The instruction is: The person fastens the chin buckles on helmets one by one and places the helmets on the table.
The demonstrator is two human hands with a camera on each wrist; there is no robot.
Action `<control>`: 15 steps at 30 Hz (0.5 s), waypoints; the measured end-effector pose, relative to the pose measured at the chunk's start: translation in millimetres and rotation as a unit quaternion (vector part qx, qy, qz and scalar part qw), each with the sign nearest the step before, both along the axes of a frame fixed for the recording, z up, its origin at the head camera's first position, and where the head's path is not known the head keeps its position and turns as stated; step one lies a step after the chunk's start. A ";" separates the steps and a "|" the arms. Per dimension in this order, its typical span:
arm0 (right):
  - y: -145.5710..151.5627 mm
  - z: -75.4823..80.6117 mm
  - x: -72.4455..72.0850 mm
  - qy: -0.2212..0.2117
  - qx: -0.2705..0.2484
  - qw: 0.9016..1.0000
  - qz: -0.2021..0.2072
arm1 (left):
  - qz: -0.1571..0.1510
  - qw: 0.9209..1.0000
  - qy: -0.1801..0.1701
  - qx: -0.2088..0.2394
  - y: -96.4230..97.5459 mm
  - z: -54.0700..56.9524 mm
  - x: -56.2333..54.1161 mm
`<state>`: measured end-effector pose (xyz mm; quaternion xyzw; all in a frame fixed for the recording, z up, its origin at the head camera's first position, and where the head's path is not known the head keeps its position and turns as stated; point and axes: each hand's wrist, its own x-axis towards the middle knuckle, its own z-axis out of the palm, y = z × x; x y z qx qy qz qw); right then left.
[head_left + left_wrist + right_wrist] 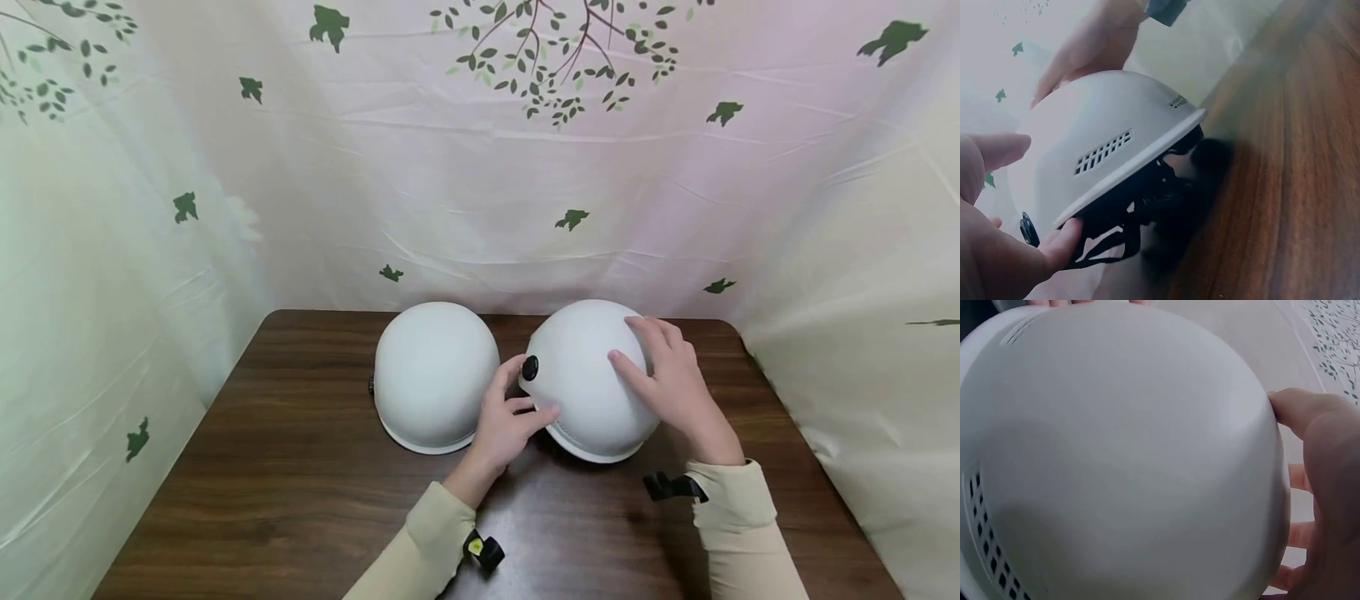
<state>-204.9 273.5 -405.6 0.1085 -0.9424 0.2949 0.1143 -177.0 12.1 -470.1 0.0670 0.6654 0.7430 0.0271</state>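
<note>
A white helmet [577,375] is held between both hands over the right half of the table. My left hand [502,429] grips its left side at the rim, close to a round black knob [530,368]. On the upper right of the dome, my right hand [675,379] holds on with thumb and fingers spread apart. The left wrist view shows the helmet tilted, with a grid vent [1104,152] above the rim and dark straps [1113,247] hanging below. In the right wrist view the smooth dome [1129,450] hides the helmet's inside.
A second white helmet [435,375] sits on the dark wooden table [292,467], just left of my left hand. White curtains [450,167] with leaf prints enclose the back and sides. Black wrist straps [675,487] sit at both cuffs.
</note>
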 end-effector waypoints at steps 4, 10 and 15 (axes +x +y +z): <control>5.9 2.2 0.9 -0.015 -0.026 1.000 0.001 | -0.003 1.000 0.004 0.018 -0.4 9.0 1.1; 9.4 2.0 2.3 -0.024 -0.060 0.998 0.010 | -0.022 0.999 0.016 0.042 -5.5 21.5 1.2; 8.3 0.7 0.5 -0.010 -0.081 0.996 0.022 | -0.025 0.999 0.029 0.037 -11.5 28.5 -0.6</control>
